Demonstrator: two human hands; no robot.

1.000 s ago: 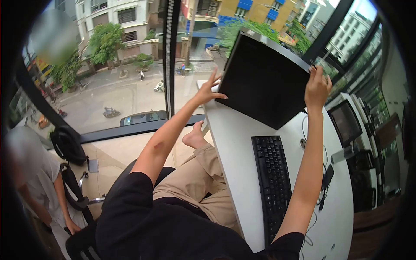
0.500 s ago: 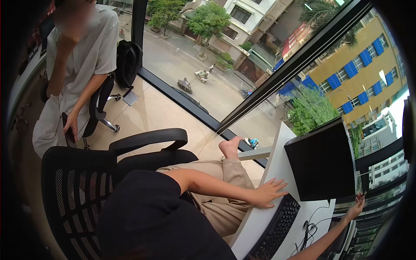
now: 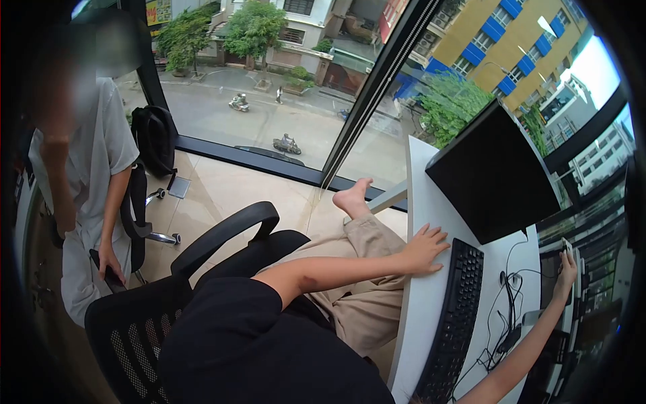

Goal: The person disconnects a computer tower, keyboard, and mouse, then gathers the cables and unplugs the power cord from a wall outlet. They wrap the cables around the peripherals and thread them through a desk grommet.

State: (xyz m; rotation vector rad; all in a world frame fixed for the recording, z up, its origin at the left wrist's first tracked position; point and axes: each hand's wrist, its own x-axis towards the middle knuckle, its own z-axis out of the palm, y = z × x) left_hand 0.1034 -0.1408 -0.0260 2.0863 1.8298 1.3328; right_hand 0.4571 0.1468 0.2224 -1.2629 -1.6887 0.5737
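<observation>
My left hand [image 3: 424,251] lies palm down on the white desk [image 3: 418,303], fingers spread, beside the upper end of a black keyboard [image 3: 457,303]. My right hand [image 3: 568,273] is raised past the far edge of the desk, its fingers closed around a small object that I cannot make out. A thin black cable [image 3: 538,271] runs toward that hand from a tangle of black cables [image 3: 509,303] on the desk. Tilted in this view, a monitor [image 3: 494,172] with a dark screen stands beyond the keyboard.
A black office chair [image 3: 138,330] is under me. At the left sits another person [image 3: 101,148], holding a phone [image 3: 108,271]. A black backpack [image 3: 153,140] leans near the large window, and a street with motorbikes lies outside.
The view has turned, so the desk and monitor appear shifted and more of the cables shows. My left hand stays flat on the desk; my right hand remains raised beyond the far edge.
</observation>
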